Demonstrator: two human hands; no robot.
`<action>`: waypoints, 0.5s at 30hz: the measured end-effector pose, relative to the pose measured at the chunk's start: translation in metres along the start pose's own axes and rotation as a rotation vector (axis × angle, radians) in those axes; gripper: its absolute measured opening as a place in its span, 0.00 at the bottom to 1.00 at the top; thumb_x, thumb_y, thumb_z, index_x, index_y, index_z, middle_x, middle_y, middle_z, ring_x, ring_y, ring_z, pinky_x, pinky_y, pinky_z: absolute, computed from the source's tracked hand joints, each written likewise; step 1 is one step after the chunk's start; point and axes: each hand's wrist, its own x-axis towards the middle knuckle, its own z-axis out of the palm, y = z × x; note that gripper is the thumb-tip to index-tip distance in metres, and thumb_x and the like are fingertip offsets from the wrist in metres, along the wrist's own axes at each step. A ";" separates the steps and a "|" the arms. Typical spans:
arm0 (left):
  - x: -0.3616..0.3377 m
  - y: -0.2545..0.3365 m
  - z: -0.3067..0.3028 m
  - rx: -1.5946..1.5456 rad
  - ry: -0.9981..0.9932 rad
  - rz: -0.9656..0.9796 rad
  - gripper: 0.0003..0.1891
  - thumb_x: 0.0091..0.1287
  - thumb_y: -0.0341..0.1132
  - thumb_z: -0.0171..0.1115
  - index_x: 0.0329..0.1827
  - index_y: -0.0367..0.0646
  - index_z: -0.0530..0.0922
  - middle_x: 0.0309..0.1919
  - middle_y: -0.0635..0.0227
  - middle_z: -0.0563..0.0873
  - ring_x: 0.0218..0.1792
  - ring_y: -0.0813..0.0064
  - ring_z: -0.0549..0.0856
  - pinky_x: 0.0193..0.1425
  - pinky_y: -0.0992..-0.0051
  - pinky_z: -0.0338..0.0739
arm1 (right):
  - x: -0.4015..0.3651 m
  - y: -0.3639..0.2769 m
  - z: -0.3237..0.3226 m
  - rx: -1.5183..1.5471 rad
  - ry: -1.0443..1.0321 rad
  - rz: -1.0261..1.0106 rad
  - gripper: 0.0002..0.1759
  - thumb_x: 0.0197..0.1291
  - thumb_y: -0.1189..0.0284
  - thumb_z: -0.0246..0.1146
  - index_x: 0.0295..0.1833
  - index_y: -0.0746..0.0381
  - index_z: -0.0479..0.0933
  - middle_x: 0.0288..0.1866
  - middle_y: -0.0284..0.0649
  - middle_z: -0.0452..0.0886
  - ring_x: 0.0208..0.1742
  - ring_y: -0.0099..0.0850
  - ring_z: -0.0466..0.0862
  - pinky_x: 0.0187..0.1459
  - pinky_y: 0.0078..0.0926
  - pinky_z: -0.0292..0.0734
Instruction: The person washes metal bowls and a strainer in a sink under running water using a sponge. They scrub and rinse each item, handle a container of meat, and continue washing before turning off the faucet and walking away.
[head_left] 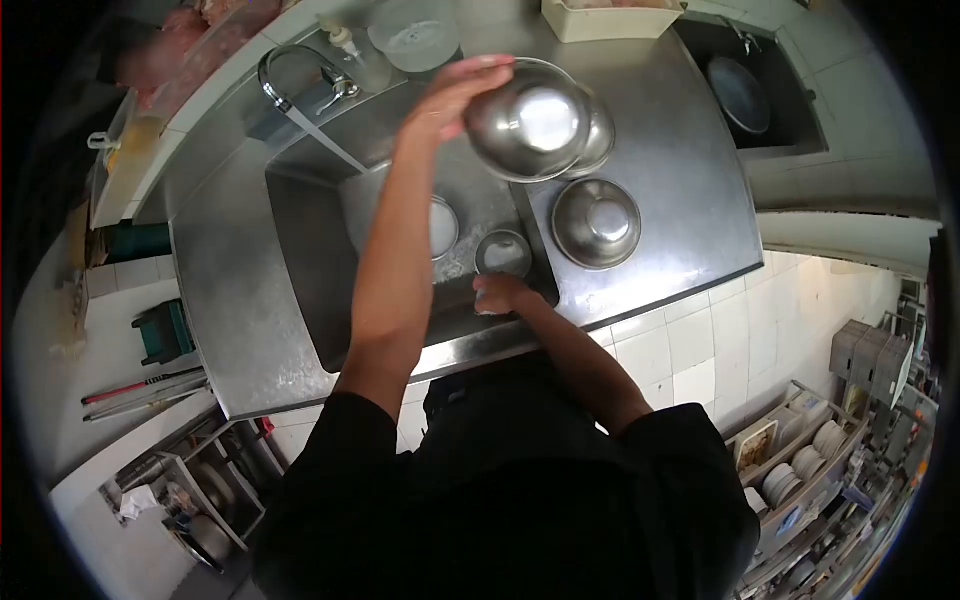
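Note:
My left hand (455, 98) reaches over the sink with its fingers at the rim of a shiny steel bowl (520, 125), which is upside down. Behind that bowl, another steel bowl (604, 140) partly shows on the counter. A separate steel bowl (597, 224) lies upside down nearer the front edge. Low in the sink, my right hand (500, 295) is closed, with something pale at its fingers that I cannot make out. Just beyond it sits a small round steel bowl (503, 254). A second round vessel (443, 228) is partly hidden by my left forearm.
Water runs from the curved faucet (272, 80) into the steel sink (305, 250). At the back stand a clear plastic tub (415, 40), a pump bottle (345, 42) and a cream bin (610, 22). Crates of dishes (790, 470) stand on the lower right.

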 end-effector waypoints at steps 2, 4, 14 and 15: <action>0.032 -0.028 0.012 0.041 0.108 -0.024 0.25 0.56 0.45 0.68 0.53 0.41 0.77 0.45 0.72 0.82 0.46 0.77 0.79 0.50 0.77 0.72 | 0.004 0.008 0.001 -0.038 -0.013 0.010 0.29 0.38 0.61 0.63 0.50 0.59 0.75 0.49 0.49 0.79 0.53 0.45 0.78 0.53 0.37 0.72; 0.049 -0.050 0.019 0.152 0.259 -0.132 0.22 0.52 0.49 0.71 0.44 0.42 0.81 0.41 0.70 0.83 0.42 0.82 0.79 0.47 0.78 0.73 | 0.006 0.012 0.004 -0.044 -0.011 0.024 0.29 0.39 0.61 0.63 0.51 0.59 0.75 0.49 0.49 0.79 0.53 0.45 0.78 0.53 0.37 0.72; -0.053 -0.229 -0.154 0.910 0.784 -0.222 0.17 0.61 0.48 0.56 0.37 0.42 0.81 0.33 0.55 0.84 0.36 0.55 0.83 0.45 0.65 0.75 | 0.018 0.029 0.023 0.150 0.091 -0.030 0.31 0.41 0.56 0.66 0.50 0.63 0.74 0.48 0.49 0.79 0.52 0.44 0.78 0.53 0.37 0.72; -0.077 -0.283 -0.202 1.286 0.701 -0.285 0.17 0.61 0.47 0.53 0.33 0.42 0.81 0.33 0.58 0.84 0.37 0.54 0.82 0.47 0.61 0.74 | 0.014 0.020 0.010 0.251 0.075 0.039 0.31 0.41 0.56 0.66 0.51 0.63 0.74 0.48 0.50 0.79 0.52 0.44 0.78 0.52 0.36 0.72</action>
